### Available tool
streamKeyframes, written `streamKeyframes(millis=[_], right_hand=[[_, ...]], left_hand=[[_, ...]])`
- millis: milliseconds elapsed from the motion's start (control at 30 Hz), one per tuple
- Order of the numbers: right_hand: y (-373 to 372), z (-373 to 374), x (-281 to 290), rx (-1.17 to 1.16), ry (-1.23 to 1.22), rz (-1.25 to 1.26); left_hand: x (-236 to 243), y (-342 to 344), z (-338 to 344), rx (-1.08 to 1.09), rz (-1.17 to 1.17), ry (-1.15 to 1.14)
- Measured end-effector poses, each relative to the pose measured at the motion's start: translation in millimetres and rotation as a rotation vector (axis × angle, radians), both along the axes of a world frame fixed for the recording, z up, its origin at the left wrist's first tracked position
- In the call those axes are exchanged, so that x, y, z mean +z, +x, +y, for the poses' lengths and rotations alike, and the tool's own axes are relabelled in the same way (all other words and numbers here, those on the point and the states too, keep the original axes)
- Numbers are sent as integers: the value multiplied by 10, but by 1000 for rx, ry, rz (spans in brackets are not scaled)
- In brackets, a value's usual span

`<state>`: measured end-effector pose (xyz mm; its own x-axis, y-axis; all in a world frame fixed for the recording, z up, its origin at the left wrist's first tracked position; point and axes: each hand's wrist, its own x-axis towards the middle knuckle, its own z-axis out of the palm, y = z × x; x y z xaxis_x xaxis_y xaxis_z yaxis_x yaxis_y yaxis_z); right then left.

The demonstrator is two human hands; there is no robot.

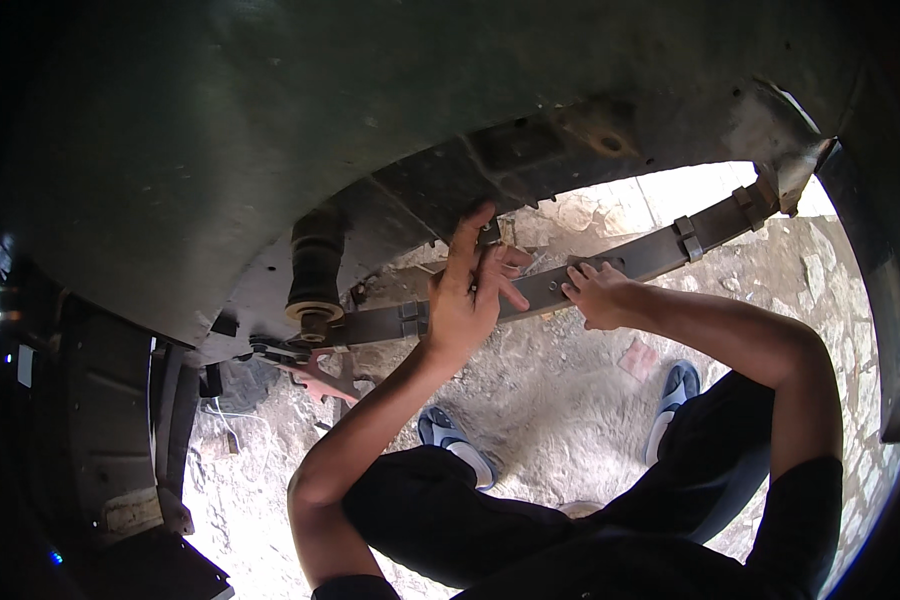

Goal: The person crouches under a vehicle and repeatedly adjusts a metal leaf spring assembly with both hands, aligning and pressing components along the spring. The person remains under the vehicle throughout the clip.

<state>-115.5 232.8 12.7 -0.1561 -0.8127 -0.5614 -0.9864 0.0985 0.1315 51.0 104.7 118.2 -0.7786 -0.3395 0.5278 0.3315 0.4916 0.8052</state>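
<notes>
Head cam: dark metal bar (660, 257) runs L to upper R under big dark panel (210, 150). L hand (463, 305) in front of bar, fingers spread, index up nr panel's edge; can't tell if it grips anything. R hand (607, 299) loosely bent, fingertips on bar nr its mid. Black rubber stopper (316, 262) above bar's L end. 2 sandals (681, 383) on ground (545, 395) below.

this is looking like a veh. repair spot (workshop or yard being unclear): a dk. green metal body panel (180, 140) is curving over a steel leaf spring (658, 256), a blk. rubber-looking buffer (316, 262) is hanging nr. the spring's left end, & bright light is falling on rough, pale ground (555, 400), w/ stone-like paving (820, 285) running along the right.
</notes>
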Motion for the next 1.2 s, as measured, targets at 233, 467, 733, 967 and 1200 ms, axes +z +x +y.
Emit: streamKeyframes(millis=[233, 467, 733, 967, 1200], right_hand=[[-5, 10, 6, -4, -5, -16], [4, 3, 24, -9, 5, -22], [-11, -1, -10, 2, -6, -15], [-7, 18, 57, -6, 11, -29], [-3, 12, 58, 17, -2, -4]], left_hand=[[24, 11, 21, -2, -73, -23], [-8, -20, -110, -49, 19, -173], [7, 36, -74, -11, -34, -109], [71, 15, -22, 24, -111, -165], [28, 42, -137, 105, -54, -309]])
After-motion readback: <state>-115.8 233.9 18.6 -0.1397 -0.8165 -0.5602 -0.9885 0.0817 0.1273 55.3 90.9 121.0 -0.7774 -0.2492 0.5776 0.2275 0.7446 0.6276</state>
